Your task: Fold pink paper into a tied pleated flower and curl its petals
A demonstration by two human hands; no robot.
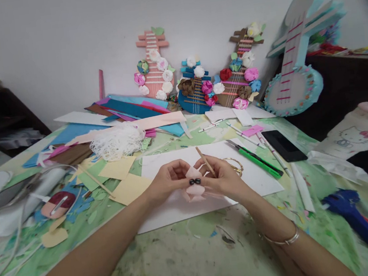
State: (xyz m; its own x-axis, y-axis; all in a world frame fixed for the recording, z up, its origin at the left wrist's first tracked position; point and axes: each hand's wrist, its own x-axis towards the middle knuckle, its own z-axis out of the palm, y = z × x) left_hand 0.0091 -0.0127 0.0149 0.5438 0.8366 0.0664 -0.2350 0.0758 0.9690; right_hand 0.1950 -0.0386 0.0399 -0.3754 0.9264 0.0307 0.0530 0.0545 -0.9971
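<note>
My left hand (172,180) and my right hand (221,176) meet over a white sheet (169,211). Between their fingers is a small piece of pale pink paper (195,190), folded or gathered, with both dark-nailed thumbs side by side on it. A thin wooden stick (206,161) slants up out of my right hand, resting between thumb and fingers. Gold-handled scissors (237,166) lie just beyond the right hand, partly covered by it. To their right is a green utility knife (259,162).
Paper-flower-covered instrument models (154,70) lean on the wall. A bundle of white string (117,141) and coloured paper (129,106) lie at the back left. On the right are a black phone (284,145) and a blue glue gun (354,213). Yellow paper squares (131,188) sit left.
</note>
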